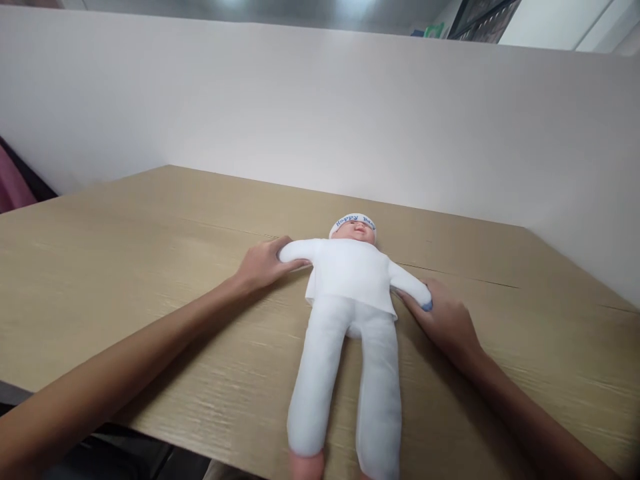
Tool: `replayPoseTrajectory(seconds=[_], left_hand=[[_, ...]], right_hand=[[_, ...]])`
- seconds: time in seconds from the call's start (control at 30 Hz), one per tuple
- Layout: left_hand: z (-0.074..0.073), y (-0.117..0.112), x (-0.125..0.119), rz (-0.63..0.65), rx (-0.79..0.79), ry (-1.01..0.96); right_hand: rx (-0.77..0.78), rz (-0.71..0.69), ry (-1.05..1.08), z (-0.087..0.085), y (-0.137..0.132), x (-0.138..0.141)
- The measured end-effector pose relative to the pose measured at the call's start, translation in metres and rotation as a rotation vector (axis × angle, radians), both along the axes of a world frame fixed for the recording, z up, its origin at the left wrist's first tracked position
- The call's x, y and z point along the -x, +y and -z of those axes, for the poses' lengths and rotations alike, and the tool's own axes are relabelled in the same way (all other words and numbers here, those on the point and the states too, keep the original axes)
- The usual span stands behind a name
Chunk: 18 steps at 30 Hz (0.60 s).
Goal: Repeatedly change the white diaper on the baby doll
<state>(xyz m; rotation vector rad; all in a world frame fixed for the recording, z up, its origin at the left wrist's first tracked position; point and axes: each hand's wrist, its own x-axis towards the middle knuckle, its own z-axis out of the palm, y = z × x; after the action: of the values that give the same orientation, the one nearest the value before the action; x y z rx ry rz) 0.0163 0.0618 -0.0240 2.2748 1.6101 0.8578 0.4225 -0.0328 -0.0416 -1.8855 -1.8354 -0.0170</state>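
A baby doll (353, 273) lies face up on the wooden table, its head toward the far wall and its legs toward me. It wears a white long-sleeved top, white trousers and a white cap (345, 220) with blue lettering. My left hand (264, 265) is closed around the end of the doll's sleeve on the left. At the other side, my right hand (447, 317) grips the opposite sleeve near a blue cuff (427, 306). Both doll arms are stretched outward. Bare doll feet (306, 465) show at the lower edge, partly cut off.
The light wooden table (125, 267) has a thin seam running across it. Behind it rises a white partition (300, 107). Something purple and black (17, 177) shows at the far left. Dark objects (115, 453) lie below the table's near edge.
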Motion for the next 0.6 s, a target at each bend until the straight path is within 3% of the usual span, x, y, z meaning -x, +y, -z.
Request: replayPoseTrajectory(seconds=[0.17,0.37,0.47,0.6], left_hand=[[0.011,0.056,-0.007,-0.041,-0.089,0.035],[0.028,0.121,-0.010,-0.047,-0.250,0.129],[0.035,0.137,-0.004,-0.031,-0.313,0.137],[0.041,0.138,0.011,0.037,-0.307,0.097]], right_hand=[[-0.104,0.038,-0.032,0.010,0.061,-0.004],[-0.154,0.035,-0.059,0.010,0.118,-0.009],[-0.158,-0.019,-0.067,0.009,0.129,-0.016],[-0.124,-0.078,-0.099,0.009,0.128,-0.031]])
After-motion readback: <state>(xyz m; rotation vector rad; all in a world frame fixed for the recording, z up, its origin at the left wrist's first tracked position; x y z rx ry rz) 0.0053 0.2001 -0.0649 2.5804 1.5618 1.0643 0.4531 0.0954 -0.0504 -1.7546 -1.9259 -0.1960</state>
